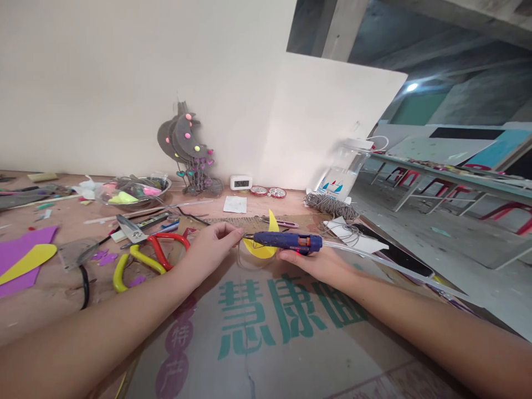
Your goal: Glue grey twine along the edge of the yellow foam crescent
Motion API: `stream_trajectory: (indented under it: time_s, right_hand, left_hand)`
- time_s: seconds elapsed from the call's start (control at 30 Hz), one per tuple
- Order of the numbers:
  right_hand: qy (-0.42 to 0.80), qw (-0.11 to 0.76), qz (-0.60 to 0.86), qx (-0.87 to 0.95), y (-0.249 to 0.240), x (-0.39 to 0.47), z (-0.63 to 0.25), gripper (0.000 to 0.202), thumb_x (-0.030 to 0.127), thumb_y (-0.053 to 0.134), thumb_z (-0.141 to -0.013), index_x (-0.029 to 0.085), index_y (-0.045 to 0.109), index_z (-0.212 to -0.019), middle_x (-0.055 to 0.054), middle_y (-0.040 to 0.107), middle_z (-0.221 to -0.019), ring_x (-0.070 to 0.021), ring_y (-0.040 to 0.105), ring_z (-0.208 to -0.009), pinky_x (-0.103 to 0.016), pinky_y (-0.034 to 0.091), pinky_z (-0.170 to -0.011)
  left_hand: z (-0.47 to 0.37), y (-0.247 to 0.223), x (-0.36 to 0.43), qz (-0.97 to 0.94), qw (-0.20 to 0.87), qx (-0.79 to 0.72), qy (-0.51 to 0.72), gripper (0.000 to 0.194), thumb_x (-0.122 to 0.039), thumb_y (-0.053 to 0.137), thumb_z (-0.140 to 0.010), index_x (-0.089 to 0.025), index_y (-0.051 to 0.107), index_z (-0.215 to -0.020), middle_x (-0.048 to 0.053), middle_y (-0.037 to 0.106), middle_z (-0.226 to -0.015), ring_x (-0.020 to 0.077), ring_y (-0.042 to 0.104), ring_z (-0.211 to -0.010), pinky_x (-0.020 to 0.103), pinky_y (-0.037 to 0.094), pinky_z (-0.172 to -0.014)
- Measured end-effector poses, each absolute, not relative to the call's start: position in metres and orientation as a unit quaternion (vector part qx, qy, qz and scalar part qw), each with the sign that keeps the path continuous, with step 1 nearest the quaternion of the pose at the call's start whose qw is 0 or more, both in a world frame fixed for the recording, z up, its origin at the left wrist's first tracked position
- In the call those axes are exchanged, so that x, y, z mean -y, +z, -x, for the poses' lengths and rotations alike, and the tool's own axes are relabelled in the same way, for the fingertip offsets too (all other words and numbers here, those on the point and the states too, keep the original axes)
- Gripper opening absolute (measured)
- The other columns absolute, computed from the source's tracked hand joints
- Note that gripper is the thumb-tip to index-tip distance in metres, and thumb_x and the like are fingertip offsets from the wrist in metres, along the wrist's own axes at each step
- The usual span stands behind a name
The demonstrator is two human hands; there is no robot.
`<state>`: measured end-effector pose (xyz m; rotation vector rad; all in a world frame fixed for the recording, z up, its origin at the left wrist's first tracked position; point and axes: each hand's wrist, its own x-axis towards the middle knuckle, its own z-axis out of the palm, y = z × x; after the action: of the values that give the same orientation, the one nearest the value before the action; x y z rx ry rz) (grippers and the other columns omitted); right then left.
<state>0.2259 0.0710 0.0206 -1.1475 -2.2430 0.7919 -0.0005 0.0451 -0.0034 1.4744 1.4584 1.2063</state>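
My right hand is wrapped round a blue hot glue gun, with a long clear glue stick trailing from its back end. The gun's nozzle points left, at the fingertips of my left hand. Those fingers pinch the left tip of a yellow crescent moon cutout, partly hidden behind the gun. A thin grey cord loops just under the crescent. Both hands are above a flat cardboard sheet with green printed characters.
Left of my hands lie red-handled scissors, yellow-handled pliers and purple foam. Behind stand a metal bowl of materials, grey moon ornaments and a small digital clock. Grey cord and a clear jar are right.
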Motion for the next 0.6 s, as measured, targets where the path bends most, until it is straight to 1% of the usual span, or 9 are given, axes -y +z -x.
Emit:
stream_trajectory:
  time_s: [0.1, 0.2, 0.4, 0.6]
  right_hand:
    - [0.283, 0.258, 0.414, 0.826, 0.0185, -0.0730, -0.2261, 0.029, 0.044, 0.058, -0.075, 0.029, 0.062, -0.099, 0.002, 0.067, -0.098, -0.0209, 0.063, -0.093, -0.031, 0.051, -0.084]
    - [0.287, 0.248, 0.415, 0.827, 0.0154, -0.0750, -0.2268, 0.027, 0.044, 0.057, -0.076, 0.029, 0.062, -0.097, 0.002, 0.068, -0.096, -0.0211, 0.063, -0.091, -0.032, 0.051, -0.083]
    - [0.277, 0.246, 0.434, 0.821, 0.0144, -0.0753, -0.2258, 0.037, 0.048, 0.056, -0.075, 0.029, 0.059, -0.106, 0.000, 0.066, -0.104, -0.0228, 0.061, -0.098, -0.035, 0.049, -0.088]
    - [0.292, 0.253, 0.429, 0.817, 0.0184, -0.0722, -0.2236, 0.036, 0.048, 0.057, -0.074, 0.027, 0.059, -0.104, -0.001, 0.067, -0.100, -0.0218, 0.062, -0.095, -0.033, 0.051, -0.084]
  left_hand:
    - [0.0003, -0.0025, -0.0451, -0.574, 0.363, -0.566, 0.466, 0.034, -0.050, 0.053, -0.074, -0.017, 0.055, -0.069, -0.003, 0.051, -0.063, 0.0109, 0.046, -0.060, 0.021, 0.033, -0.055]
    - [0.0001, -0.0023, -0.0448, -0.574, 0.365, -0.567, 0.465, 0.034, -0.050, 0.052, -0.074, -0.017, 0.054, -0.069, -0.003, 0.050, -0.063, 0.0107, 0.045, -0.059, 0.021, 0.033, -0.054]
    - [-0.0002, -0.0034, -0.0453, -0.573, 0.366, -0.564, 0.469, 0.033, -0.050, 0.053, -0.073, -0.017, 0.055, -0.067, -0.003, 0.051, -0.062, 0.0109, 0.045, -0.058, 0.020, 0.032, -0.053]
    - [0.0006, -0.0049, -0.0463, -0.576, 0.359, -0.566, 0.468, 0.033, -0.050, 0.053, -0.072, -0.017, 0.055, -0.066, -0.003, 0.050, -0.060, 0.0106, 0.045, -0.057, 0.020, 0.033, -0.053]
